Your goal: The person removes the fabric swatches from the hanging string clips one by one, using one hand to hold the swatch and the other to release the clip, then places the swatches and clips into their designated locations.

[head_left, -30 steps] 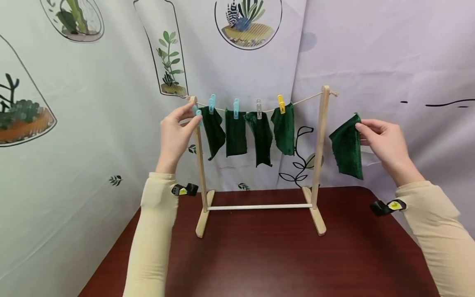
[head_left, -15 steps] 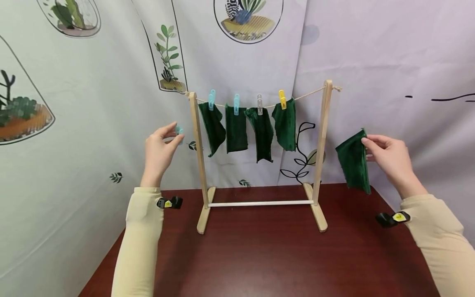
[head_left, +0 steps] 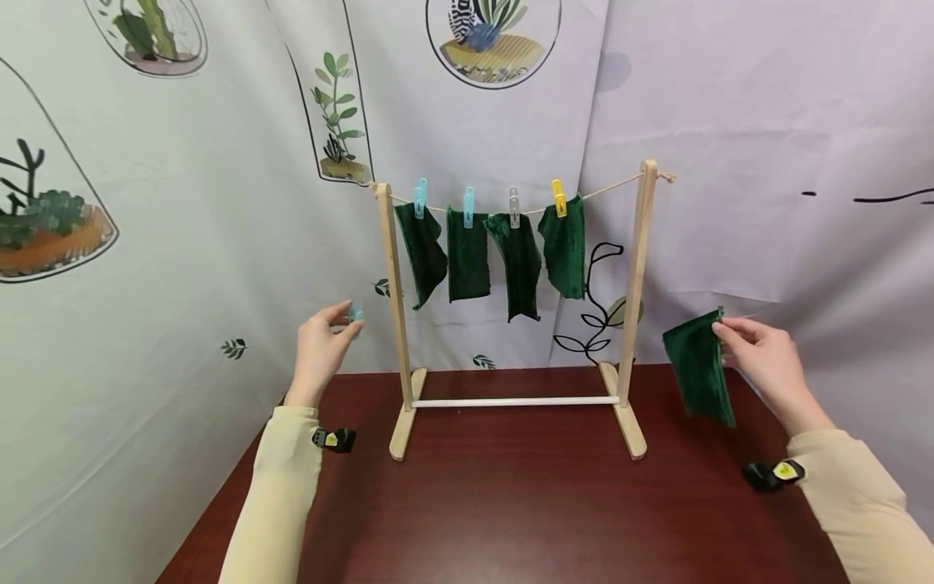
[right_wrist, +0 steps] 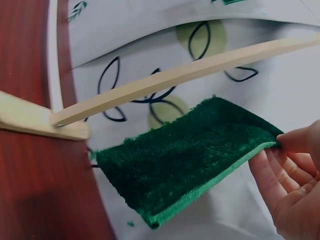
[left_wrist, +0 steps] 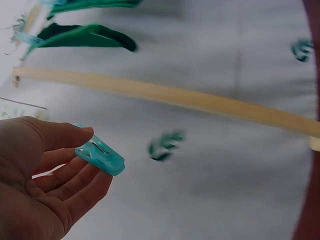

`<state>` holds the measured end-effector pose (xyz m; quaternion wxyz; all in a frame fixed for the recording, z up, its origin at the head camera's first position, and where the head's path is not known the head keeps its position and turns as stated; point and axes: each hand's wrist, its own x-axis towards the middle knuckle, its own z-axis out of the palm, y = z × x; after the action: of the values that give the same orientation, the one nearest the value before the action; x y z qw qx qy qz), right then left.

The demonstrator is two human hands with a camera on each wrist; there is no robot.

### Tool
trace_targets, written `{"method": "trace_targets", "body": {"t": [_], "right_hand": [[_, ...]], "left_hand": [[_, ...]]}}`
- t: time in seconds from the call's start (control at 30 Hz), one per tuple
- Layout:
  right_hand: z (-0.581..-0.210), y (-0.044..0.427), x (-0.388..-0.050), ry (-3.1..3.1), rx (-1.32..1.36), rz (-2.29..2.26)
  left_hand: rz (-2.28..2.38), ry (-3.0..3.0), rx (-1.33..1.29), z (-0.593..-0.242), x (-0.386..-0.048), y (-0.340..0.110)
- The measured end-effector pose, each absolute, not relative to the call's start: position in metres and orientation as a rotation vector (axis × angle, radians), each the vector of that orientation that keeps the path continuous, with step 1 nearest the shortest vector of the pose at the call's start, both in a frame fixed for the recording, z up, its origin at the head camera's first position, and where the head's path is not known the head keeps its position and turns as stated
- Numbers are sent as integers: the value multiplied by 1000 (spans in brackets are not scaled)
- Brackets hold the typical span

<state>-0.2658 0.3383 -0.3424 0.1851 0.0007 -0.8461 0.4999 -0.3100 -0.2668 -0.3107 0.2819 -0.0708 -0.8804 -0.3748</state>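
Observation:
Left of the wooden rack, my left hand [head_left: 321, 349] pinches a light blue clothespin [left_wrist: 102, 156] between thumb and fingers. On the other side, my right hand [head_left: 766, 361] grips a green cloth [right_wrist: 185, 155] by its upper corner, and the cloth hangs down beside the rack's right post [head_left: 636, 284]. Several green cloths hang from the string: one on the far left [head_left: 423, 251], one beside it [head_left: 469, 264], one right of centre [head_left: 516, 268] and one at the right [head_left: 564, 255]. Two blue clothespins [head_left: 469, 207], a clear clothespin [head_left: 514, 208] and a yellow clothespin [head_left: 559, 198] hold them.
The rack's left post [head_left: 394, 300] and a white lower bar [head_left: 511, 402] stand on wooden feet on the dark red table [head_left: 481, 503]. A pale backdrop cloth [head_left: 730, 122] with printed plants hangs behind.
My left hand has moved down and left, away from the rack's left post, with the blue clothespin. My right hand has lowered, carrying the green cloth. The hanging cloths stay in place.

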Motion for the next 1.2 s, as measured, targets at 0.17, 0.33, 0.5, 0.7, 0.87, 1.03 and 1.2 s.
{"method": "trace_targets", "body": {"t": [0.17, 0.33, 0.5, 0.7, 0.87, 1.03, 1.2], "right_hand": [[-360, 341, -265, -2394, -11, 1419], [-375, 343, -263, -2414, -27, 1415], [-389, 344, -263, -2444, -34, 1400], [-402, 341, -266, -2483, -36, 1352], [-413, 339, -267, -2537, -22, 1303], [-422, 334, -270, -2566, 2, 1277], [-430, 331, -276, -2579, 23, 1252]], "left_hand": [[-1014, -2431, -129, -335, -308, -274], [-1021, -2471, -82, -353, -302, -280], [-1052, -2487, -61, -368, -300, -284], [-1047, -2519, -36, -385, -299, -288], [-1069, -2560, -31, -399, -298, -291], [-1046, -2592, -40, -412, -298, -291], [-993, -2645, -41, -422, -300, -289]]}}
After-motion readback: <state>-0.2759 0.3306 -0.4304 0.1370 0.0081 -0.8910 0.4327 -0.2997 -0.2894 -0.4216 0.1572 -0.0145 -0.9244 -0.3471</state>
